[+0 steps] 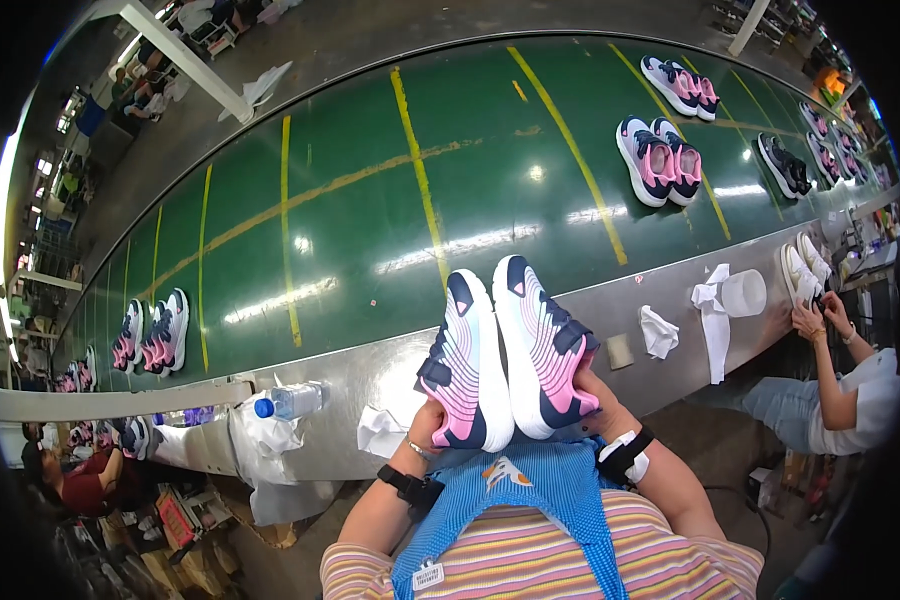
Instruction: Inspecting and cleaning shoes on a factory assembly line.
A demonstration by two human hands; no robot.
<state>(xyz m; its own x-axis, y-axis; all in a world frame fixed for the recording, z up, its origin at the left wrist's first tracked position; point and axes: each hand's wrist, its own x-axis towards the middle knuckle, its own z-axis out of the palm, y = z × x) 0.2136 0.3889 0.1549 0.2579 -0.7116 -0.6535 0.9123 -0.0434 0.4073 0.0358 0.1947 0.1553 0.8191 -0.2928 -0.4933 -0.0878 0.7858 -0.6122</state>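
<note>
A pair of sneakers in white, navy and pink is held up side by side in front of my chest, toes pointing away from me. My left hand (426,424) is closed round the heel of the left sneaker (463,365). The heel of the right sneaker (542,345) is in my right hand (602,403). Both sneakers are tilted so their striped sides and white soles show, and their soles nearly touch. Most of my fingers are hidden behind the heels. The sneakers are over the metal edge of the work line.
A green conveyor belt (350,225) with yellow lines carries further sneakers (658,162) at the right and sneakers (165,332) at the left. On the metal ledge (610,320) are a water bottle (295,400), white cloths (659,333) and a plastic tub (743,293). A co-worker's hands (810,318) handle white shoes.
</note>
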